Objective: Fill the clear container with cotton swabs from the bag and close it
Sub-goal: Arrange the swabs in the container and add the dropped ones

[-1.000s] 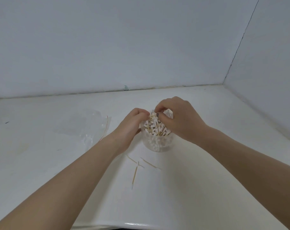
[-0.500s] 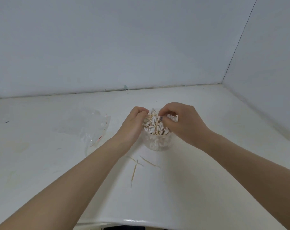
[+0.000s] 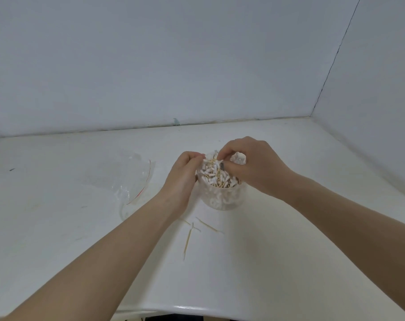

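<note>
— On the white counter point(image 3: 278, 251), roughly mid-way back, what stands there?
— The clear container point(image 3: 222, 198), upright, packed with cotton swabs point(image 3: 216, 176) whose white tips and wooden sticks poke up past its rim.
— And the hands?
— The left hand point(image 3: 181, 179) is curled against the container's left side, its fingertips up at the rim. The right hand point(image 3: 254, 167) comes over the top from the right, with thumb and forefinger pinched on swabs at the top of the bunch.
— Is there a lid?
— Something pale shows just behind the right hand's fingers, but I can't tell what it is.
— Where is the bag?
— The clear plastic bag point(image 3: 127, 181) lies flat and crumpled on the counter to the left of the container, apart from it, with a thin red strip along one edge.
— Anything loose?
— A few stray swabs point(image 3: 188, 238) lie on the counter just in front of the container, near the left wrist.
</note>
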